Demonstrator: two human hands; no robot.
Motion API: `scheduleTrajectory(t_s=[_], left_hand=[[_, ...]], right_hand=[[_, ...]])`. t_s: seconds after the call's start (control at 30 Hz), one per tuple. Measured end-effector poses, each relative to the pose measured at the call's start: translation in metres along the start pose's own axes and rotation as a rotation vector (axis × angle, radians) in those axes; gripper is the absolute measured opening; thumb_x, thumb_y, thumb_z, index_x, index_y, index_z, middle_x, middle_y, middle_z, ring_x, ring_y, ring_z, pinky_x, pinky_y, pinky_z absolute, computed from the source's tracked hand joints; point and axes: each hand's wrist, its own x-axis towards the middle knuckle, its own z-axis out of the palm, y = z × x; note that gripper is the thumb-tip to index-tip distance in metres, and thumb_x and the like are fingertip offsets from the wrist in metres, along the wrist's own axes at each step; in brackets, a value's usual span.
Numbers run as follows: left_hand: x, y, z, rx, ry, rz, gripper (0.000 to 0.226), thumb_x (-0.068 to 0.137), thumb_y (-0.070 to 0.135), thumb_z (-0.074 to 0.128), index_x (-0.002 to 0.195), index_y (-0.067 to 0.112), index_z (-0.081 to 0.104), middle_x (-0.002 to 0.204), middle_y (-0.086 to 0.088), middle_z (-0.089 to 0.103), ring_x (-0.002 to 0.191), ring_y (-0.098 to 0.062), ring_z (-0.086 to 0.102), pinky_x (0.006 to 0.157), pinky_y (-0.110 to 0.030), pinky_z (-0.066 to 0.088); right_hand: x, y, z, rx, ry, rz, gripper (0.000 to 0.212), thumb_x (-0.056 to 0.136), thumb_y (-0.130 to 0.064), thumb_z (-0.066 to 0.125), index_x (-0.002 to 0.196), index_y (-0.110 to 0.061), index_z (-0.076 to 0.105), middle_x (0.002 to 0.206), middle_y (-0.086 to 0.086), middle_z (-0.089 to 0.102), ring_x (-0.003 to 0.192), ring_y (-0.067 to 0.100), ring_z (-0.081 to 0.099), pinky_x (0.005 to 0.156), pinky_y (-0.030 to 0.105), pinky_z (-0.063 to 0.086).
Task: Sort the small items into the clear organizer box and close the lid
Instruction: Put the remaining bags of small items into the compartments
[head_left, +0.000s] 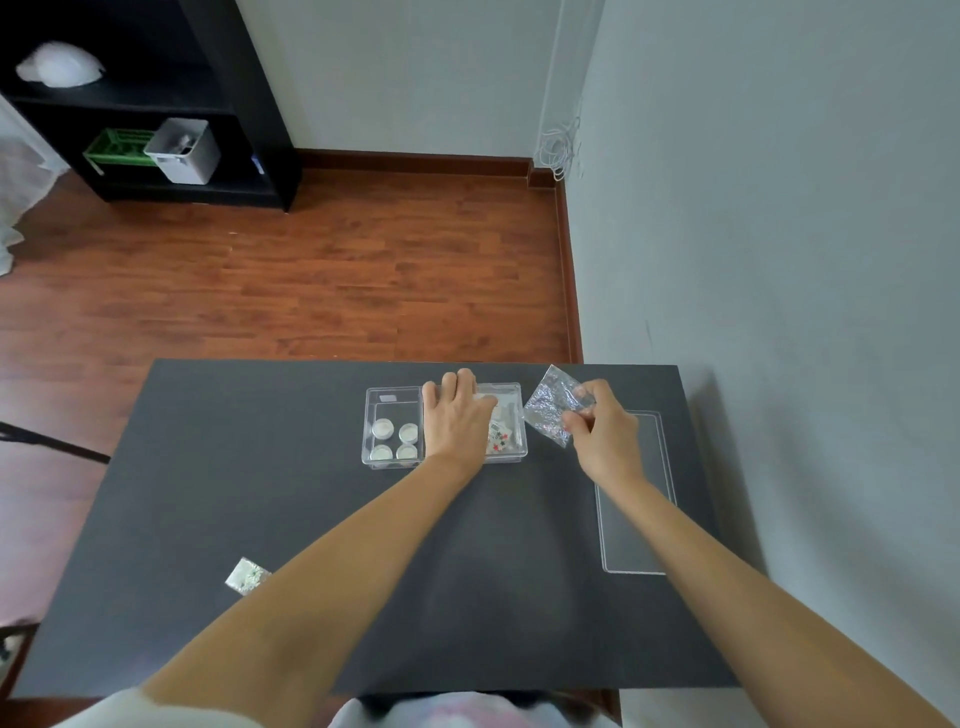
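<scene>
The left hand (457, 415) lies flat, fingers spread, across the middle of the box (395, 457), gripping nothing. The right hand (602, 431) hangs just right of the box, fingertips pinched on a crinkled clear bag (548, 408) held above the table (260, 467). The box sits open at the table's far centre. Its left compartment contains four round tins (396, 440); the right compartment, partly hidden under the left hand, contains small packets (501, 434) with red and dark marks. The lid (636, 519) lies flat on the table to the right, beneath the right forearm. A second small bag (248, 574) rests near the table's near-left edge, well apart from the box.
</scene>
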Motion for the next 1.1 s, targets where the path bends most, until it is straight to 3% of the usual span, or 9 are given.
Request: scheduleTrajectory(t_s=[0.17, 0.3, 0.47, 0.6, 0.77, 0.87, 0.97, 1.1], left_hand=[[0.001, 0.004, -0.003, 0.041, -0.021, -0.034, 0.041, 0.071, 0.024, 0.078, 0.109, 0.029, 0.063, 0.124, -0.005, 0.039, 0.115, -0.029, 0.037, 0.105, -0.043, 0.025], [0.005, 0.004, -0.004, 0.062, -0.092, -0.031, 0.042, 0.07, 0.021, 0.076, 0.109, 0.029, 0.064, 0.128, -0.009, 0.034, 0.12, -0.031, 0.032, 0.109, -0.046, 0.022], [0.009, 0.003, -0.001, 0.047, -0.179, -0.038, 0.049, 0.073, 0.02, 0.072, 0.119, 0.033, 0.06, 0.127, -0.011, 0.032, 0.123, -0.034, 0.028, 0.11, -0.048, 0.017], [0.01, -0.006, 0.0, -0.056, -0.19, -0.008, 0.04, 0.078, 0.025, 0.067, 0.117, 0.036, 0.062, 0.122, -0.007, 0.036, 0.118, -0.031, 0.032, 0.109, -0.048, 0.018], [-0.001, -0.023, 0.002, -0.434, -0.021, -0.112, 0.026, 0.084, 0.017, 0.059, 0.106, 0.029, 0.067, 0.116, 0.001, 0.048, 0.114, -0.022, 0.042, 0.104, -0.041, 0.021], [-0.009, -0.028, 0.003, -0.54, 0.127, -0.161, 0.022, 0.083, 0.015, 0.058, 0.102, 0.024, 0.063, 0.114, 0.001, 0.05, 0.109, -0.021, 0.046, 0.098, -0.04, 0.025], [-0.012, -0.027, 0.003, -0.507, 0.094, -0.103, 0.024, 0.084, 0.025, 0.062, 0.106, 0.032, 0.064, 0.126, 0.002, 0.045, 0.12, -0.021, 0.04, 0.104, -0.041, 0.022], [-0.009, -0.021, 0.006, -0.347, -0.037, -0.053, 0.033, 0.086, 0.033, 0.061, 0.118, 0.039, 0.064, 0.148, -0.005, 0.029, 0.138, -0.026, 0.021, 0.112, -0.046, 0.014]], right_hand=[[0.0, 0.006, -0.001, -0.01, -0.004, 0.006, 0.02, 0.089, -0.011, 0.061, 0.105, -0.017, 0.051, 0.069, 0.004, 0.065, 0.066, 0.02, 0.055, 0.056, 0.023, 0.036], [0.0, 0.007, 0.001, -0.023, -0.015, -0.01, 0.02, 0.09, -0.01, 0.06, 0.106, -0.015, 0.051, 0.068, 0.004, 0.065, 0.068, 0.023, 0.056, 0.064, 0.024, 0.035], [0.001, 0.003, 0.005, -0.042, -0.025, -0.02, 0.019, 0.094, -0.006, 0.046, 0.11, -0.016, 0.051, 0.084, 0.006, 0.071, 0.077, 0.024, 0.057, 0.069, 0.024, 0.036], [0.003, -0.006, 0.006, -0.025, -0.027, -0.039, 0.013, 0.093, -0.005, 0.052, 0.103, -0.013, 0.055, 0.081, 0.003, 0.071, 0.076, 0.02, 0.059, 0.07, 0.023, 0.037], [0.01, -0.023, 0.015, -0.064, -0.052, -0.098, 0.011, 0.086, -0.004, 0.062, 0.078, -0.011, 0.065, 0.064, -0.01, 0.062, 0.067, 0.015, 0.06, 0.077, 0.029, 0.048], [0.015, -0.028, 0.03, -0.139, -0.151, -0.107, 0.014, 0.087, -0.006, 0.062, 0.077, -0.012, 0.069, 0.068, -0.008, 0.062, 0.084, 0.026, 0.06, 0.08, 0.03, 0.042], [0.018, -0.031, 0.046, -0.254, -0.214, -0.107, 0.014, 0.088, -0.008, 0.061, 0.081, -0.012, 0.072, 0.078, -0.002, 0.055, 0.098, 0.031, 0.048, 0.076, 0.029, 0.036], [0.021, -0.031, 0.058, -0.439, -0.202, -0.136, 0.01, 0.086, -0.01, 0.063, 0.089, -0.011, 0.073, 0.099, 0.013, 0.057, 0.101, 0.032, 0.048, 0.079, 0.036, 0.048]])
